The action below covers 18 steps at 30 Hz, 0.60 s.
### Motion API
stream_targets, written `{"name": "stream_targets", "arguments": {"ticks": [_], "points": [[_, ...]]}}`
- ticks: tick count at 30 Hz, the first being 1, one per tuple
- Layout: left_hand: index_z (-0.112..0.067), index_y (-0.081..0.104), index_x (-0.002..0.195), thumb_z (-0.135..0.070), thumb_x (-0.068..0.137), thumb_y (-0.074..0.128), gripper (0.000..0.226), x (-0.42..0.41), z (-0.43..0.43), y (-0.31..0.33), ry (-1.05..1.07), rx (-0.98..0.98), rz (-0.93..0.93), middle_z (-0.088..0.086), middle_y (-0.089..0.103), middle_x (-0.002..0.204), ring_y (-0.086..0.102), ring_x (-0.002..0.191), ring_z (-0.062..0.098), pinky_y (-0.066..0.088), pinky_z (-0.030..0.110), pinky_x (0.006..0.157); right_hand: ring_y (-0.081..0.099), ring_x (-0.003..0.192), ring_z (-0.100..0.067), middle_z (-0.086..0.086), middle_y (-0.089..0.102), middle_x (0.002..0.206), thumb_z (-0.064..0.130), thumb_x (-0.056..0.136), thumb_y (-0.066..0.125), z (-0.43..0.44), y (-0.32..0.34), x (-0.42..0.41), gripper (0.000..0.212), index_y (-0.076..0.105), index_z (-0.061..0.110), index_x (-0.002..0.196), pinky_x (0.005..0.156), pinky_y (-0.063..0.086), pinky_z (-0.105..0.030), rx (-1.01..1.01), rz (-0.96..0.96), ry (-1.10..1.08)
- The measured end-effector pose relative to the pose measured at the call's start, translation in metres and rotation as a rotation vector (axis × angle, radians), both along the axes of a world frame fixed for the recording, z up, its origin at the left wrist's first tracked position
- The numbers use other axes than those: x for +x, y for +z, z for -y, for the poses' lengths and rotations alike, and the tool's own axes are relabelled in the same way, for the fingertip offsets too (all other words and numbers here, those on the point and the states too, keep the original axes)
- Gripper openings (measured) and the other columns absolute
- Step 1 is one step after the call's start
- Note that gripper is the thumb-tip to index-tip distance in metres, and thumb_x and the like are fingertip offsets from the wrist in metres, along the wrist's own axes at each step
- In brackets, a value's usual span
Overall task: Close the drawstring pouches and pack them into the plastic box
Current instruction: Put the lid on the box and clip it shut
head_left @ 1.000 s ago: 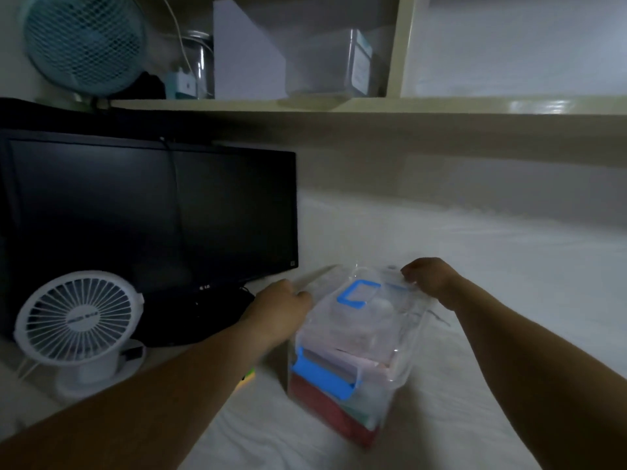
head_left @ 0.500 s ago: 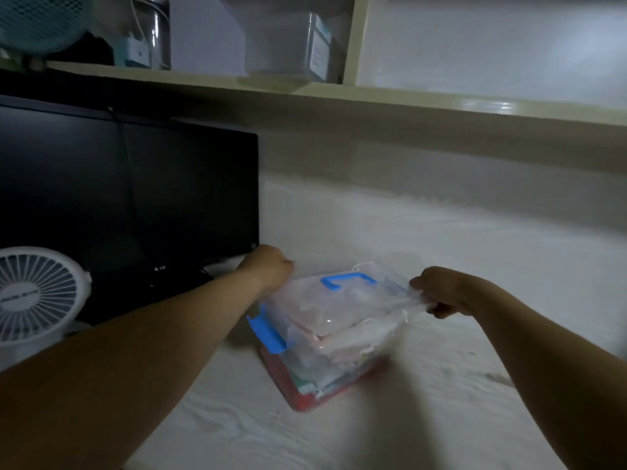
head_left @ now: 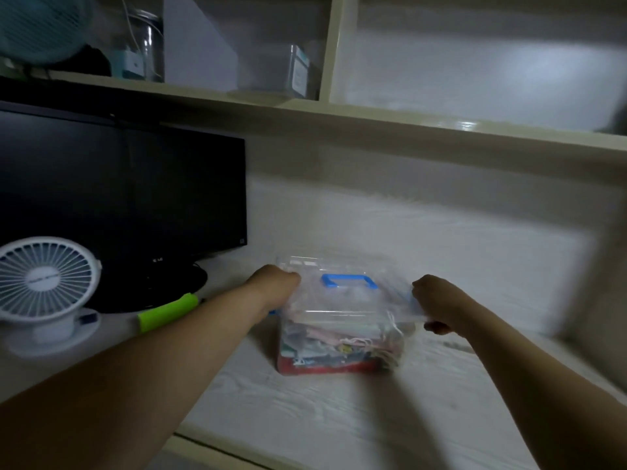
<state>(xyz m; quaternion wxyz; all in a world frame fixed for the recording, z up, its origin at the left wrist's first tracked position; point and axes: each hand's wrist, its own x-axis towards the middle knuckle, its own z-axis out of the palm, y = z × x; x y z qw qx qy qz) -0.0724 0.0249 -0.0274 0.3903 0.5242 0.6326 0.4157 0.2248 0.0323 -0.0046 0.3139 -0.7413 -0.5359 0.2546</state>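
The plastic box (head_left: 339,325) stands on the pale wood-grain worktop (head_left: 305,418), a little toward 6 o'clock from the middle of the view, with its clear lid (head_left: 353,301) on top and the blue handle (head_left: 349,281) lying flat across the lid. Through the clear wall, the drawstring pouches (head_left: 332,349) show stacked inside, pale and patterned ones above a red layer at the bottom, with some white cords bunched toward the 3 o'clock end. The left grip (head_left: 276,283) is at the box's 9 o'clock end, fingers curled onto the lid's edge there, its fingertips hidden behind the hand. The right grip (head_left: 436,301) is at the 3 o'clock end, fingers curled and clamped on the lid's rim. Both forearms reach in from 6 o'clock. At 10 o'clock from the box stands a dark monitor (head_left: 118,198), its base close to the left grip. A lime green object (head_left: 168,312) lies at 9 o'clock from the box, partly behind the left forearm, and a small white desk fan (head_left: 47,283) stands farther out the same way. At 12 o'clock a cream shelf (head_left: 407,120) runs across, carrying a teal fan (head_left: 37,25), a glass jar (head_left: 149,45) and a clear container (head_left: 291,72) toward 11 o'clock. The view is dim and somewhat blurred.
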Motion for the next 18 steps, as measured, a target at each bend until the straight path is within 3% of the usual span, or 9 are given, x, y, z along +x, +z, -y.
{"name": "stream_targets", "arguments": {"ticks": [2, 4, 6, 8, 10, 13, 15, 18], "points": [[-0.012, 0.066, 0.091, -0.027, 0.101, 0.06, 0.019, -0.005, 0.004, 0.0, -0.002, 0.007, -0.013, 0.014, 0.072, 0.104, 0.07, 0.088, 0.029, 0.056, 0.032, 0.075, 0.066, 0.064, -0.025, -0.007, 0.059, 0.079, 0.021, 0.106, 0.045, 0.002, 0.001, 0.002, 0.023, 0.045, 0.025, 0.084, 0.058, 0.06, -0.033, 0.03, 0.115, 0.003], [-0.006, 0.068, 0.106, -0.029, 0.101, 0.062, 0.025, -0.014, 0.002, 0.002, -0.028, -0.009, -0.017, 0.014, 0.071, 0.104, 0.067, 0.082, 0.025, 0.054, 0.029, 0.063, 0.066, 0.058, -0.026, -0.009, 0.063, 0.073, 0.019, 0.106, 0.045, 0.009, 0.005, 0.004, 0.025, 0.049, 0.023, 0.081, 0.055, 0.057, -0.031, -0.001, 0.19, 0.006], [-0.002, 0.068, 0.118, -0.031, 0.101, 0.064, 0.034, -0.02, -0.003, 0.002, -0.068, -0.03, -0.039, 0.014, 0.071, 0.105, 0.068, 0.081, 0.024, 0.053, 0.029, 0.059, 0.069, 0.06, -0.027, -0.013, 0.07, 0.067, 0.016, 0.103, 0.047, 0.018, 0.005, 0.008, 0.025, 0.063, 0.01, 0.085, 0.055, 0.054, -0.027, -0.099, 0.224, 0.002], [-0.002, 0.069, 0.114, -0.032, 0.101, 0.065, 0.032, -0.023, -0.01, 0.001, -0.099, -0.043, -0.066, 0.015, 0.071, 0.104, 0.068, 0.084, 0.026, 0.055, 0.03, 0.067, 0.074, 0.085, -0.032, -0.017, 0.076, 0.091, 0.019, 0.103, 0.044, 0.019, 0.003, 0.011, 0.029, 0.067, 0.002, 0.108, 0.07, 0.057, -0.032, -0.073, 0.267, 0.019], [-0.006, 0.069, 0.101, -0.033, 0.101, 0.065, 0.028, -0.021, -0.016, 0.002, -0.112, -0.044, -0.109, 0.015, 0.071, 0.102, 0.068, 0.085, 0.026, 0.055, 0.031, 0.07, 0.068, 0.108, -0.033, -0.017, 0.069, 0.123, 0.021, 0.104, 0.044, 0.015, 0.003, 0.011, 0.033, 0.061, 0.008, 0.129, 0.086, 0.054, -0.034, 0.019, 0.228, -0.006], [-0.009, 0.069, 0.092, -0.038, 0.099, 0.067, 0.03, -0.022, -0.022, 0.002, -0.115, -0.043, -0.172, 0.016, 0.072, 0.102, 0.07, 0.091, 0.03, 0.057, 0.037, 0.081, 0.066, 0.092, -0.03, -0.017, 0.064, 0.123, 0.031, 0.108, 0.044, 0.007, -0.001, 0.002, 0.033, 0.059, 0.006, 0.123, 0.07, 0.052, -0.033, -0.01, 0.113, 0.006], [-0.005, 0.072, 0.102, -0.039, 0.099, 0.067, 0.035, -0.023, -0.029, 0.0, -0.098, -0.042, -0.148, 0.019, 0.074, 0.107, 0.072, 0.102, 0.036, 0.057, 0.043, 0.093, 0.064, 0.091, -0.031, -0.017, 0.061, 0.116, 0.04, 0.107, 0.048, 0.0, -0.008, 0.001, 0.039, 0.056, 0.006, 0.124, 0.065, 0.057, -0.037, -0.05, -0.022, -0.014], [-0.002, 0.071, 0.118, -0.035, 0.097, 0.07, 0.039, -0.021, -0.035, -0.001, -0.084, -0.046, -0.045, 0.022, 0.074, 0.114, 0.071, 0.108, 0.04, 0.057, 0.052, 0.099, 0.064, 0.099, -0.036, -0.018, 0.056, 0.12, 0.035, 0.102, 0.06, -0.005, -0.013, 0.002, 0.039, 0.049, 0.007, 0.127, 0.059, 0.058, -0.039, -0.017, -0.169, -0.068]]}}
